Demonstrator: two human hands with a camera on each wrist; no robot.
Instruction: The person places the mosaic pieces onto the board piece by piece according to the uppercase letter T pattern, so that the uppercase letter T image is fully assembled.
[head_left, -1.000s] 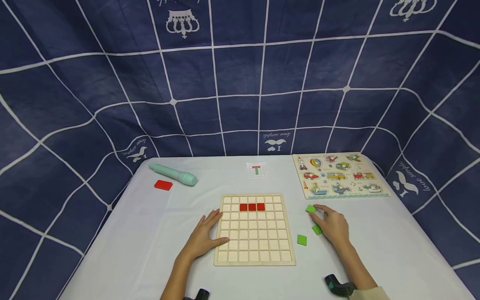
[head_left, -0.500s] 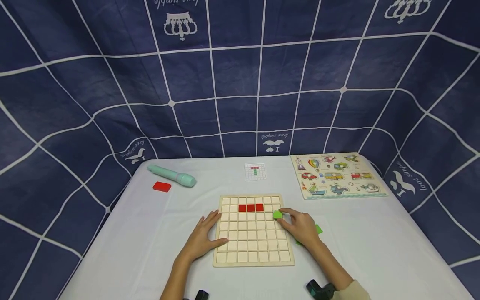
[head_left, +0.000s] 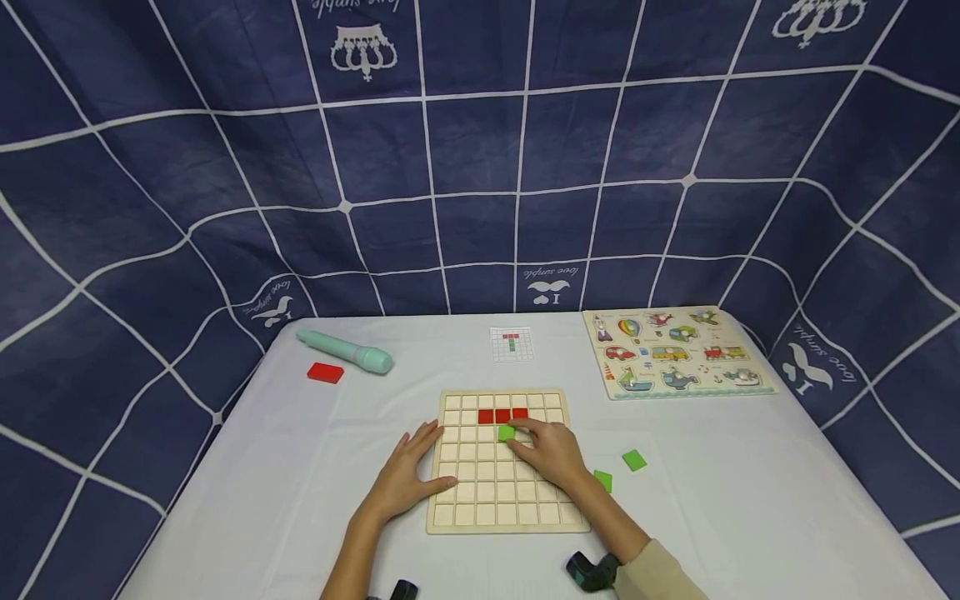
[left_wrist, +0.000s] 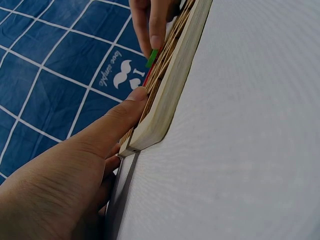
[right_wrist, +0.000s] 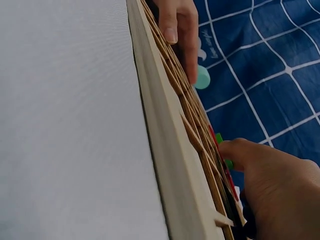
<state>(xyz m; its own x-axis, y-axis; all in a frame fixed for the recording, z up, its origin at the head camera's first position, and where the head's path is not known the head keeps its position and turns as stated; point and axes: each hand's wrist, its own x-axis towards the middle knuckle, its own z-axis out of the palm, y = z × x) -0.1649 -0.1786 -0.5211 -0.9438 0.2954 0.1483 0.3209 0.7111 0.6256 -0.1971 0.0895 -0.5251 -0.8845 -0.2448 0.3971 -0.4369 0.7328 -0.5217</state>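
Green tile [head_left: 506, 433] in right hand [head_left: 552, 450], moved left, now beside red tiles [head_left: 501, 415]

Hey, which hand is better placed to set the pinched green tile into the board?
Probably the right hand: it pinches the green tile over the board, just on the near side of the red tiles. The left hand rests at the board's left edge.

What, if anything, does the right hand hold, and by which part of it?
The right hand pinches a green tile by its far and near edges.
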